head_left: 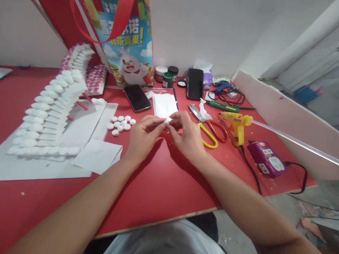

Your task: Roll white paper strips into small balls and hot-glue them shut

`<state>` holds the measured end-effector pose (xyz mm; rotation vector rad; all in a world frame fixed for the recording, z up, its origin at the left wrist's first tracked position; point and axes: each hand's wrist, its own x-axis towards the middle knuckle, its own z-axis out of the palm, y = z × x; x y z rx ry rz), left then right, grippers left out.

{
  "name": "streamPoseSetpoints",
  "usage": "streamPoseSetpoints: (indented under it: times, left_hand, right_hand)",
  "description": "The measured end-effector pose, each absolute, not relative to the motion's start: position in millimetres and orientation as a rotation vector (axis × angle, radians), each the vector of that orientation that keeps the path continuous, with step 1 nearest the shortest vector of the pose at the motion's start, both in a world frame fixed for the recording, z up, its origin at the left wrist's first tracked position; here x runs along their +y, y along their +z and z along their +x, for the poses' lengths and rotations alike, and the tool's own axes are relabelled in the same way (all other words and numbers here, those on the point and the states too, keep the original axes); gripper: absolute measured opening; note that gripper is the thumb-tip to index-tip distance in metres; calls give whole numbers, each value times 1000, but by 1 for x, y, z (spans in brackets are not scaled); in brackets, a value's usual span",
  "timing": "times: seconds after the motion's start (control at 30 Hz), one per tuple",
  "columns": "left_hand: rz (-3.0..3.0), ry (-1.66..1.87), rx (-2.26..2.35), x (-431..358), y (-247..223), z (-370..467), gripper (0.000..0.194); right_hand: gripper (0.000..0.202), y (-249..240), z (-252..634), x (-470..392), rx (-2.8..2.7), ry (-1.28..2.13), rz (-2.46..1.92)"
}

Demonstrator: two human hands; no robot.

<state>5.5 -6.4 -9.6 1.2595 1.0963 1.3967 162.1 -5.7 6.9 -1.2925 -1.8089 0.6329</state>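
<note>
Between the fingertips of my left hand (145, 135) and my right hand (186, 134) is a small white piece (167, 120), perhaps tissue or cotton, pinched from both sides and partly covered by the fingers. Both hands hover over the red table (164, 176). Just beyond them lies a stack of white tissue sheets (164, 104). Several small round white pads (123, 123) are grouped left of my left hand. Close to my right hand rest scissors (209, 128) with one yellow and one red handle, blades apart, beside a crumpled white scrap (204, 110).
At left stands a curved white model (53, 113) on white boards (39, 173). A phone (137, 98), paint jars (167, 80), a black case (195, 84) and a printed bag (129, 46) line the back. A yellow glue gun (237, 127) and purple power adapter (267, 158) sit right.
</note>
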Motion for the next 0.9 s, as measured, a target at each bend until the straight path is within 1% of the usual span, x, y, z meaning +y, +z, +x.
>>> streamPoseSetpoints:
  times: [0.13, 0.23, 0.3, 0.4, 0.5, 0.6, 0.63, 0.73, 0.77, 0.8, 0.9]
  left_hand:
    - [1127, 1357, 1095, -7, -10, 8, 28]
    - [1043, 1358, 1121, -5, -9, 8, 30]
    - [984, 1344, 1133, -3, -9, 7, 31]
    - [893, 1333, 1092, 0, -9, 5, 28]
    - [831, 1344, 1015, 2, -9, 4, 26]
    - [776, 1324, 955, 4, -9, 3, 26]
    - [760, 1311, 941, 4, -9, 2, 26]
    - [709, 1264, 913, 5, -8, 0, 25]
    - [692, 1249, 908, 5, -8, -1, 26]
    - [677, 1237, 907, 5, -8, -1, 27]
    - [656, 1199, 909, 5, -8, -2, 25]
  right_hand:
    - [23, 8, 161, -9, -1916, 520, -1281]
    - [27, 8, 160, -12, -1943, 516, -1260]
    - [24, 8, 159, -13, -1923, 550, -1242]
    - [10, 13, 165, -12, -1822, 560, -1269]
    - [20, 23, 177, -10, -1683, 563, -1304]
    - [23, 35, 191, -12, -1598, 509, -1319]
    - [27, 38, 196, -14, -1608, 464, -1355]
    - [47, 42, 212, -22, -1707, 210, -1586]
    - [49, 42, 217, -24, -1756, 109, -1689]
    - [47, 41, 222, -27, -1823, 27, -1795]
    - [23, 38, 235, -31, -2066, -137, -2071]
